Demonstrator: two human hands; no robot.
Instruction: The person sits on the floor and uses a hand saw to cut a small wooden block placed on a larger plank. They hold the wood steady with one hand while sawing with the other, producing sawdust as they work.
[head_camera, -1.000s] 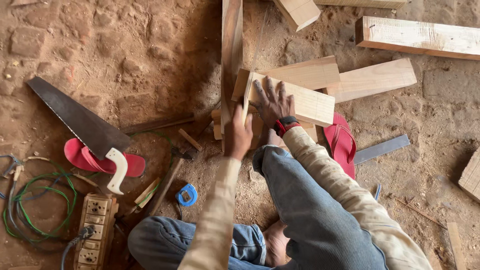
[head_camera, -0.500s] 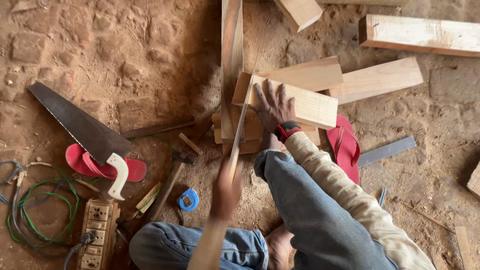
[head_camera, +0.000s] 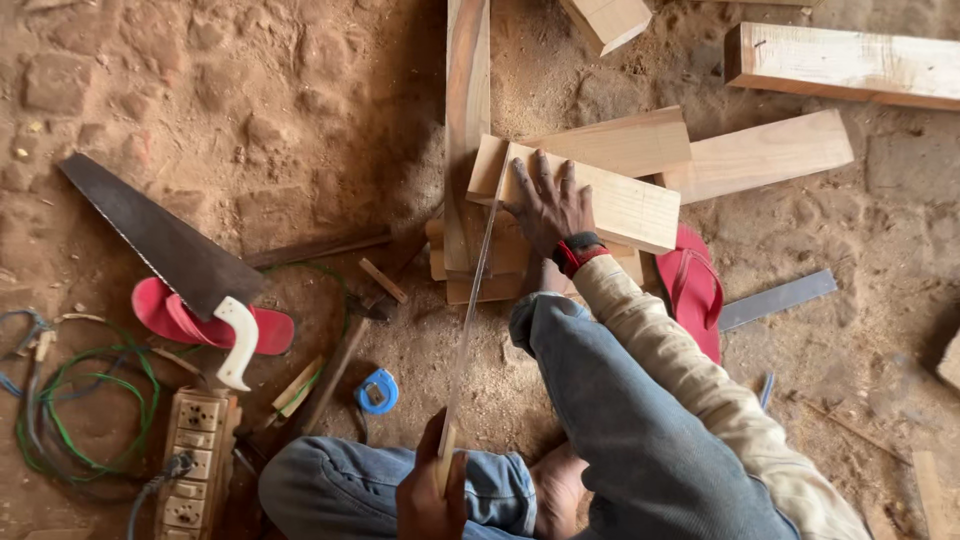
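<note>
The step in hand looks like a saw cut across the pale wood block (head_camera: 600, 205), which lies on top of a small stack in the middle of the earth floor (head_camera: 300, 110). The right hand (head_camera: 548, 205) is spread flat on that block, fingers wide, pinning it down. The left hand (head_camera: 428, 492) is closed round the handle of a thin-bladed saw (head_camera: 470, 290), low near the knees, and the blade runs up to the block's left end. As a judgement, the next stroke calls for firm downward pressure from the right hand and a straight push along the blade's line, with the fingers kept clear of the teeth.

Counted, largest first:
- 6 clear pieces of timber: 1 long plank (head_camera: 466, 110), 1 beam (head_camera: 850, 65) at the far right edge, and 4 blocks including the held one. Smaller offcuts under the stack are too hidden to count.
- 2 saws, the second a broad handsaw (head_camera: 160, 240) lying at the left.
- 2 red sandals (head_camera: 692, 290).
- 1 power strip (head_camera: 190, 470).
- 1 flat metal bar (head_camera: 778, 299).
- 1 blue tape measure (head_camera: 378, 392).
</note>
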